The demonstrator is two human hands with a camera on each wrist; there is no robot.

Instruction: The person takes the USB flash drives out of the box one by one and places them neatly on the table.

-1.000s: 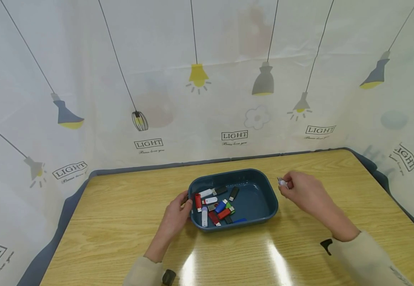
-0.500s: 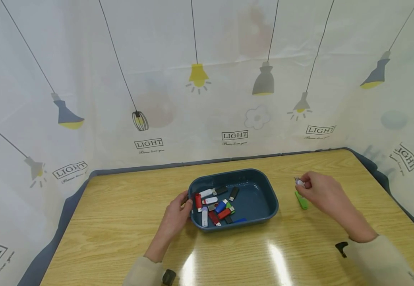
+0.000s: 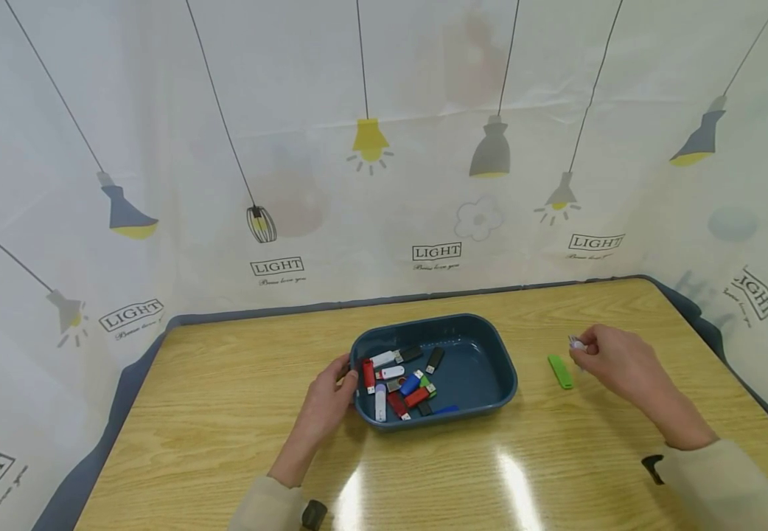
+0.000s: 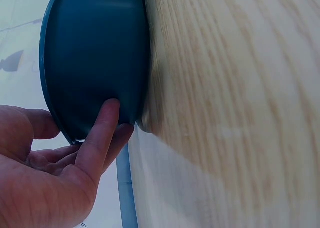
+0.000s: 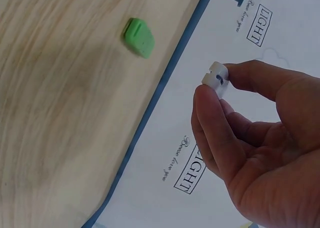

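Observation:
My left hand (image 3: 323, 398) grips the left end of a dark blue plastic bin (image 3: 483, 405), thumb at the rim and fingers against the outer wall; the left wrist view shows those fingers (image 4: 102, 138) on the bin's wall. Several USB sticks, among them a red one (image 3: 417, 396), a blue one (image 3: 410, 382) and a black one (image 3: 434, 359), lie jumbled in the bin's left half. My right hand (image 3: 623, 361) pinches a white USB stick (image 5: 217, 78) between thumb and forefinger, above the table right of the bin. Just left of it, a green USB stick (image 3: 560, 372) lies on the wood.
The wooden table (image 3: 225, 413) extends on both sides of the bin. A white cloth backdrop (image 3: 357, 206) printed with lamps rises behind the table and along both sides.
My right hand has moved right, away from the bin, with the white USB stick, and the green USB stick has come into view on the table. The left hand stays at the bin.

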